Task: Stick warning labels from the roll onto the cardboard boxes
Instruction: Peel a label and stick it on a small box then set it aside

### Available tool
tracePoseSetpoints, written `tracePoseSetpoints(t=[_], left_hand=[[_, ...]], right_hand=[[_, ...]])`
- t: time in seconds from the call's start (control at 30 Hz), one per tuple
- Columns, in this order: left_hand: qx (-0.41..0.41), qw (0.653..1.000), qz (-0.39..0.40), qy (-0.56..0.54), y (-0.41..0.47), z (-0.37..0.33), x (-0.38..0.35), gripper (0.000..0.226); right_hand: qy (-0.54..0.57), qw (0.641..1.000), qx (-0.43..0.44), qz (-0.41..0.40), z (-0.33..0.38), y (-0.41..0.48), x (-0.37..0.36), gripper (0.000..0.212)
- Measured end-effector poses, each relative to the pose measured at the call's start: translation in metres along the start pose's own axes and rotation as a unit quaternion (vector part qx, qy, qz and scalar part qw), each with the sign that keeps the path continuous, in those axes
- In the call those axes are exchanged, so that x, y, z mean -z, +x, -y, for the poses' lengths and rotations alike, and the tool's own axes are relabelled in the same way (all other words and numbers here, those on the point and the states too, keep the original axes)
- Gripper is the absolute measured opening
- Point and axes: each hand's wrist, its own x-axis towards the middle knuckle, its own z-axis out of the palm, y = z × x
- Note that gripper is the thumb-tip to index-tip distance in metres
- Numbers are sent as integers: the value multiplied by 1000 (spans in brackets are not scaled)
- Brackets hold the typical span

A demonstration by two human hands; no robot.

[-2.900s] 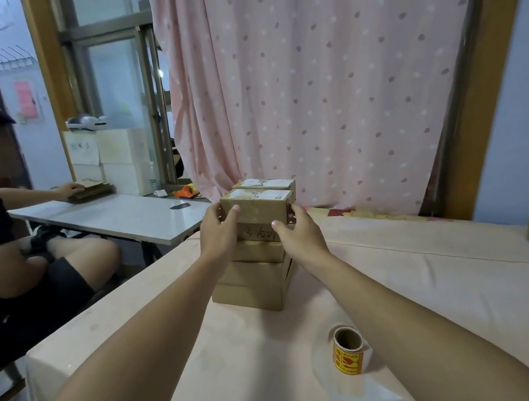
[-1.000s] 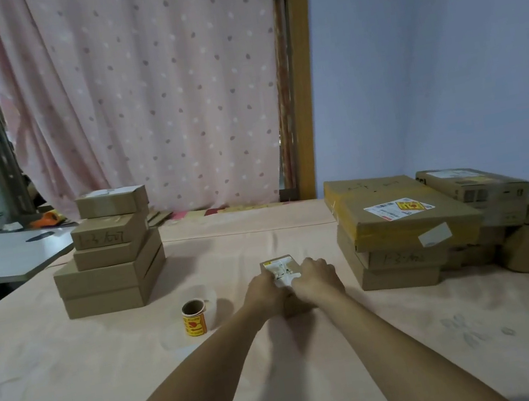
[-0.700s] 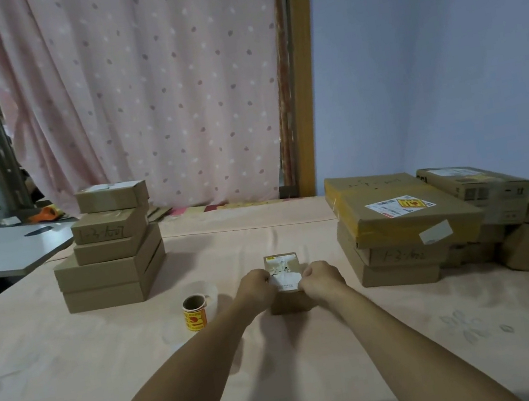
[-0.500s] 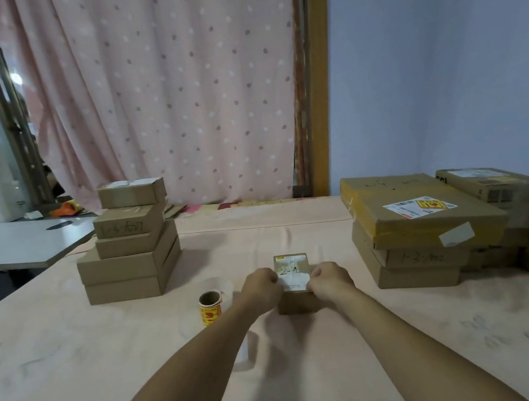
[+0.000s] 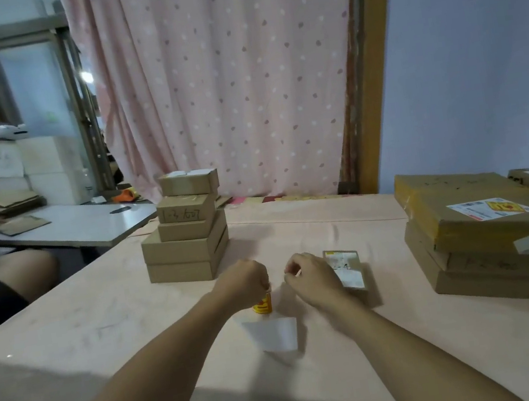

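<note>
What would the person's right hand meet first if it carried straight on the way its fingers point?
Most likely the left hand, which holds the top of the label roll. The right hand points leftward at it across a gap; depth is unclear, so it might meet the roll.

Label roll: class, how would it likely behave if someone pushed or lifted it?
Probably light: the roll is small beside the box. It stands on end under the left hand, so a sideways push might tip it, and on its side it would likely roll. The white strip lying before it looks thin, so probably floppy.
</note>
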Motion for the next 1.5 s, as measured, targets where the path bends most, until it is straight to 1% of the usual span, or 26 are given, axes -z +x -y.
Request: tracePoseSetpoints(t=[0.07,0.13,0.2,0.27,0.33,0.4,0.5,0.53,0.57,0.6,0.63,0.67,0.73,0.8,0.87,0.9,1.03,1.1,1.2,1.27,1.37,1.5], left_hand=[[-30,999,8,38,-8,10,0,19],[-59,996,21,61,-14,16,-1,26],[-76,994,21,76,-14,22,-4,36],[-82,993,17,87,-12,28,-9,41],[-87,992,13,91,-11,31,-14,37],[-87,992,-2,87,-10,33,-18,27],[-68,996,-27,54,-5,35,-24,14],[-46,998,-30,20,-4,34,-25,13],[-21,998,-40,-36,-2,33,-24,12],[9,993,-51,-108,0,32,-22,11],[41,980,-61,-186,2,29,-20,9],[73,960,-66,-263,4,26,-16,7],[116,901,-67,-413,8,18,-8,7],[127,847,-71,-511,11,8,0,9],[129,822,-72,-550,14,-1,8,11],[123,819,-67,-556,15,-5,11,12],[40,828,-10,-559,15,-6,21,13],[10,844,-27,-536,14,-2,22,16],[-11,878,-69,-473,15,0,19,15],[-12,892,-86,-444,16,0,17,13],[-5,902,-123,-414,16,1,14,10],[-3,910,-158,-384,14,0,11,9]], right_hand=[[-2,1000,1,26,7,-2,-8,11],[-4,999,-2,51,11,-4,-15,16],[-17,997,2,74,12,-5,-21,14],[-28,996,2,82,11,-4,-25,14],[-25,996,-4,86,10,-3,-29,17],[-13,995,-10,99,10,-2,-32,21],[20,994,-14,106,8,-1,-35,25],[31,994,-13,101,7,0,-35,26],[44,995,-13,93,7,1,-35,29],[55,995,-9,80,7,2,-34,32],[59,996,-4,62,7,3,-32,36],[56,997,3,44,7,5,-31,39],[33,999,21,17,10,8,-25,49],[14,999,34,8,13,8,-18,60],[17,999,32,-3,13,10,-11,66],[32,999,24,-15,13,12,-7,67],[160,985,-24,-63,10,16,4,61],[194,978,-23,-66,8,17,8,54],[206,977,-8,-43,4,17,11,46],[213,977,-2,-30,3,16,11,43],[213,977,10,-23,3,17,10,38],[148,986,41,-68,6,17,9,28]])
